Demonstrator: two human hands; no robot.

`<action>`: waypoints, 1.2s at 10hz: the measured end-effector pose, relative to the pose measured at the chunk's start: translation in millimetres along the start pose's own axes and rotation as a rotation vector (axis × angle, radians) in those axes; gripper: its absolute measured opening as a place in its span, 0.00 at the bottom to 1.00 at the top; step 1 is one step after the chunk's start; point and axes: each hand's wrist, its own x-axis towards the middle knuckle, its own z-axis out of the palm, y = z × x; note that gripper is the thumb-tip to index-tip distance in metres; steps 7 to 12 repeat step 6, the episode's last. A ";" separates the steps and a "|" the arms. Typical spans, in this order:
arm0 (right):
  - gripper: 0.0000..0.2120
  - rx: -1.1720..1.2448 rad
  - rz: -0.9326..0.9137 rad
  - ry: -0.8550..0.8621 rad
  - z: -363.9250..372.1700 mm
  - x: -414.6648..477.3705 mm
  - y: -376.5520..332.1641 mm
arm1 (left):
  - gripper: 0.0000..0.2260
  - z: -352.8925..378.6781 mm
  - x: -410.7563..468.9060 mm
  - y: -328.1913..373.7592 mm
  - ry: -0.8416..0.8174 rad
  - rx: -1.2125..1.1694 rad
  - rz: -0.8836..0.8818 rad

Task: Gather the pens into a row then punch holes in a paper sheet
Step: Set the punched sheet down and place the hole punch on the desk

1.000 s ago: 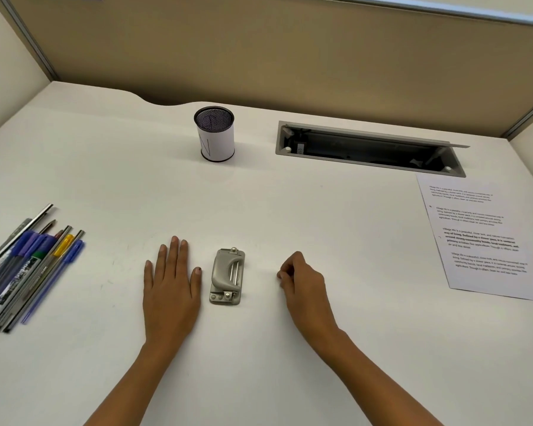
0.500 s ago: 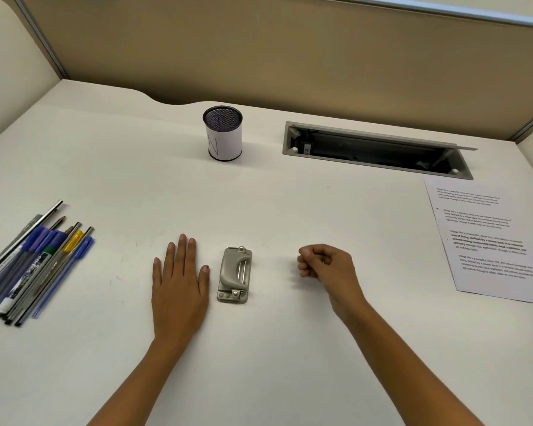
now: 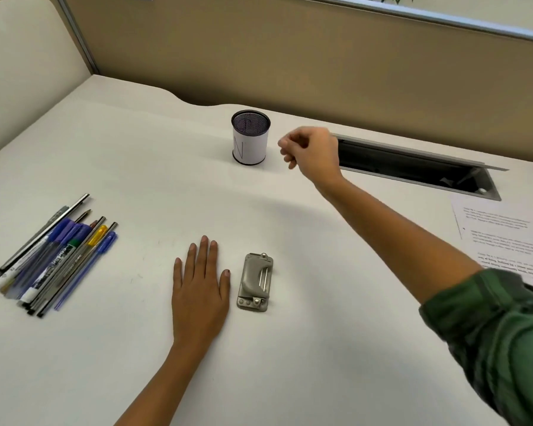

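Several pens [image 3: 56, 256] lie side by side in a slanted bunch at the desk's left. A small grey metal hole punch [image 3: 255, 282] sits near the middle front. My left hand [image 3: 200, 290] rests flat on the desk just left of the punch, fingers spread, holding nothing. My right hand [image 3: 313, 153] is raised over the desk's far part, right of the mesh pen cup [image 3: 250, 137], with its fingers curled in loosely; nothing shows in it. The printed paper sheet [image 3: 502, 235] lies at the right edge, partly behind my green sleeve.
An open cable tray slot [image 3: 413, 166] is sunk into the desk at the back right. Beige partition walls [image 3: 290, 56] close off the back and left side.
My right hand has lifted from beside the punch and reached forward to beside the pen cup. My left hand, the punch and the pens stay put; the view has tilted.
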 end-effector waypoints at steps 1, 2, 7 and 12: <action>0.06 -0.189 -0.160 0.011 25.2 56.7 -23.3 | 0.27 1.2 0.2 -0.8 0.000 -0.018 -0.003; 0.06 -0.387 -0.211 -0.026 39.7 87.7 -29.2 | 0.27 2.1 0.3 -0.8 0.002 -0.019 -0.001; 0.19 -0.799 -0.270 -0.160 68.5 125.9 -24.9 | 0.26 1.5 2.1 -0.5 0.051 -0.042 0.010; 0.19 -0.799 -0.270 -0.160 68.5 125.9 -24.9 | 0.26 1.5 2.1 -0.5 0.051 -0.042 0.010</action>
